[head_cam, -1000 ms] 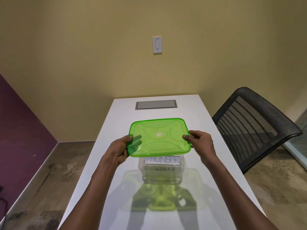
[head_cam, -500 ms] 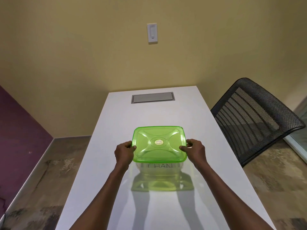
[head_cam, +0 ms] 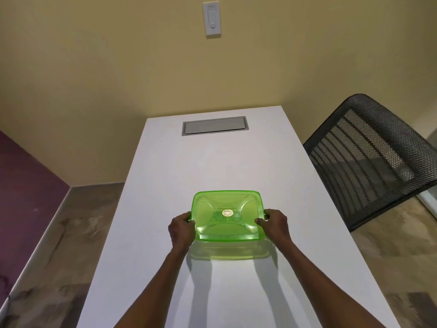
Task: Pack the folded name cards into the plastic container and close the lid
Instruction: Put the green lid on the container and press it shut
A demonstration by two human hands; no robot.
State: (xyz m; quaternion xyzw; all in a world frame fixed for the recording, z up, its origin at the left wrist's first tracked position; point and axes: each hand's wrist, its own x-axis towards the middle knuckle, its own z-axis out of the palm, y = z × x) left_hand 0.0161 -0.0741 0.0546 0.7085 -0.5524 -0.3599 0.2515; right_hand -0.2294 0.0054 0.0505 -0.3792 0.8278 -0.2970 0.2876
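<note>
Late stage of packing: we see the translucent green rounded-rectangular plastic lid [head_cam: 227, 215] lying on the clear plastic container [head_cam: 230, 253], mid-table on the glossy white tabletop [head_cam: 212, 166]. Left hand [head_cam: 181, 229] and right hand [head_cam: 274, 224] pinch its side edges with curled fingers — card lettering shows faintly beneath. We judge only sealing remains.

Item count, head view: one green lid [head_cam: 227, 215]; one clear plastic container [head_cam: 230, 253] beneath it (contents not countable through the lid); two hands, one left hand [head_cam: 181, 229] and one right hand [head_cam: 274, 224]; one white table [head_cam: 212, 166]; one grey hatch [head_cam: 214, 125] set in the table; one mesh chair [head_cam: 369, 157]; one wall switch [head_cam: 212, 19].
</note>
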